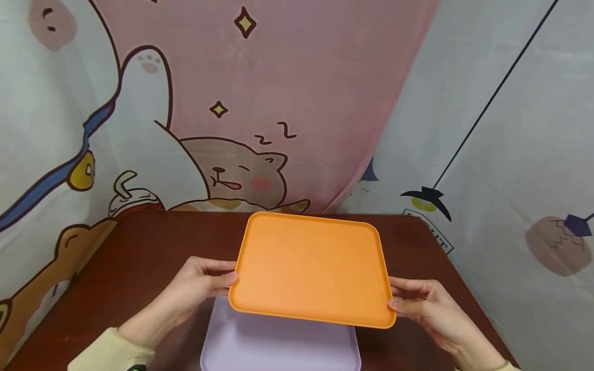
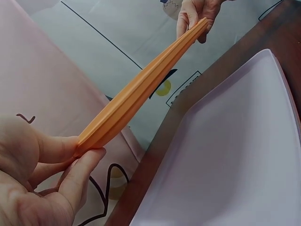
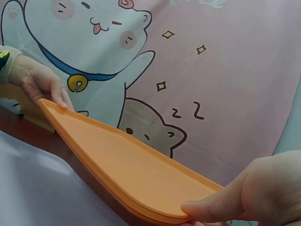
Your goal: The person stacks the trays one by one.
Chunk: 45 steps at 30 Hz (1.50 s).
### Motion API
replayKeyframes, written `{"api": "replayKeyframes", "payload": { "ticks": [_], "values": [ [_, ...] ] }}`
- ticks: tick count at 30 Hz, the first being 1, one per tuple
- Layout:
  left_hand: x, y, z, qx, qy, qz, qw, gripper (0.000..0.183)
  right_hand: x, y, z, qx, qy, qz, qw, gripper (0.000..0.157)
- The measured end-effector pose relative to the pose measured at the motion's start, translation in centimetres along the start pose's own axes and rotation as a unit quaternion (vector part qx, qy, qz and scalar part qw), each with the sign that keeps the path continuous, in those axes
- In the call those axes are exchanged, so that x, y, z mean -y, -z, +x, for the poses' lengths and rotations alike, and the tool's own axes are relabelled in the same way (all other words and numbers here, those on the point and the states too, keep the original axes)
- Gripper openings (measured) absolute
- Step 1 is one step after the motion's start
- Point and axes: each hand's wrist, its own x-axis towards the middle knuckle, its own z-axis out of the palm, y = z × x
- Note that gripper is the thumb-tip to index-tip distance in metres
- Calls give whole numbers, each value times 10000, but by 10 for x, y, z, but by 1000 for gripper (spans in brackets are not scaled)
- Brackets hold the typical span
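Observation:
An orange rectangular tray (image 1: pixel 310 268) is held up in the air, its flat inner face toward the head camera and its right side a little lower. My left hand (image 1: pixel 197 283) pinches its left edge between thumb and fingers. On the opposite edge, my right hand (image 1: pixel 427 306) grips it the same way, the thumb (image 3: pixel 204 209) lying over the rim in the right wrist view. Beneath it a pale lilac tray (image 1: pixel 278 345) lies on the dark table; the orange tray hides its far part. A gap between the two trays shows in the left wrist view.
The dark reddish-brown table (image 1: pixel 153 242) extends to both sides and behind the trays. A cloth backdrop (image 1: pixel 325 77) with cartoon animals hangs at its far edge and along the sides.

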Motion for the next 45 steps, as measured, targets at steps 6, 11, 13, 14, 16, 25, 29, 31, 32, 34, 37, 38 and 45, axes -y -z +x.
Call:
{"api": "replayKeyframes", "payload": {
  "ticks": [6,11,13,14,16,25,29,31,32,34,37,38,45],
  "values": [
    [3,5,-6,-75,16,23,10000,47,-2,-6,4,0,-78,69,9999,47],
    [5,10,-10,-127,55,-11,9999,46,-4,-10,6,22,-55,54,10000,48],
    [6,11,-11,-126,42,-22,9999,46,-4,-11,7,9,-76,41,10000,47],
    [6,12,-12,-118,37,-36,9999,45,-4,-12,7,5,-104,41,9999,46],
    [7,12,-12,-90,13,-66,9999,45,-4,-13,6,-35,-219,43,9997,46],
    [11,15,-17,-61,41,-127,9999,42,-5,-13,3,-10,-611,144,9980,43],
    [15,17,-22,-107,78,-139,9998,42,-7,-14,4,128,-636,186,9977,45],
    [16,18,-24,-119,95,-143,9998,42,-8,-14,4,162,-669,198,9974,45],
    [16,18,-25,-112,104,-140,9998,42,-8,-15,4,165,-692,202,9973,44],
    [17,19,-26,-107,125,-129,9998,43,-8,-15,3,156,-741,193,9969,43],
    [18,20,-29,-131,201,-110,9997,44,-8,-17,4,110,-887,187,9958,42],
    [18,21,-29,-131,212,-100,9996,44,-8,-17,3,118,-883,155,9959,42],
    [23,23,-34,-113,261,-94,9996,40,-13,-18,2,260,-899,227,9954,41]
  ]
}}
